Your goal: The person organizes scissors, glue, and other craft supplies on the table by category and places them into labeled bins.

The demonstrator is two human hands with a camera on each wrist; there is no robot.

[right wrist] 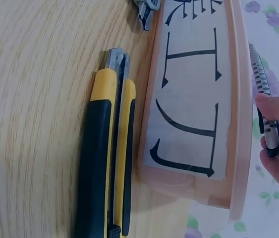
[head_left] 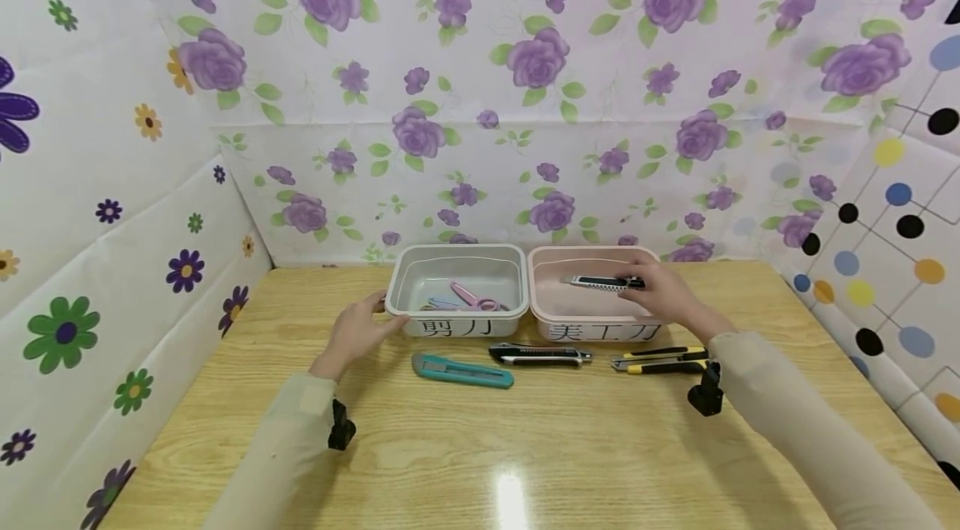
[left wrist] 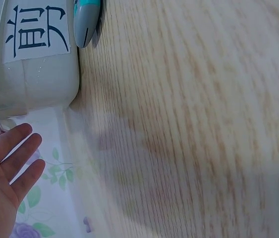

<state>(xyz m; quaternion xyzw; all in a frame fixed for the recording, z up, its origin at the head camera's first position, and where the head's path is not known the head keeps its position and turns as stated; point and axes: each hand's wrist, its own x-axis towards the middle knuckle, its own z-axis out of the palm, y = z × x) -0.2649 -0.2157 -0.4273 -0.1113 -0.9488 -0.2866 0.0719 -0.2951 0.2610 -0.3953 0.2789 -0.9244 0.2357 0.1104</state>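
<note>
My right hand pinches a silver and black utility knife over the pink bin; in the right wrist view the knife shows above the rim, thumb against its side. At the left, my left hand touches the near left corner of the grey-white bin, its fingers fairly straight in the left wrist view. Inside that bin lie pink scissors and other scissors partly hidden by the front wall. Both bins bear labels with black characters.
In front of the bins lie a teal utility knife, a black and silver utility knife and a yellow and black utility knife. The wooden table meets a flower-patterned cloth behind the bins.
</note>
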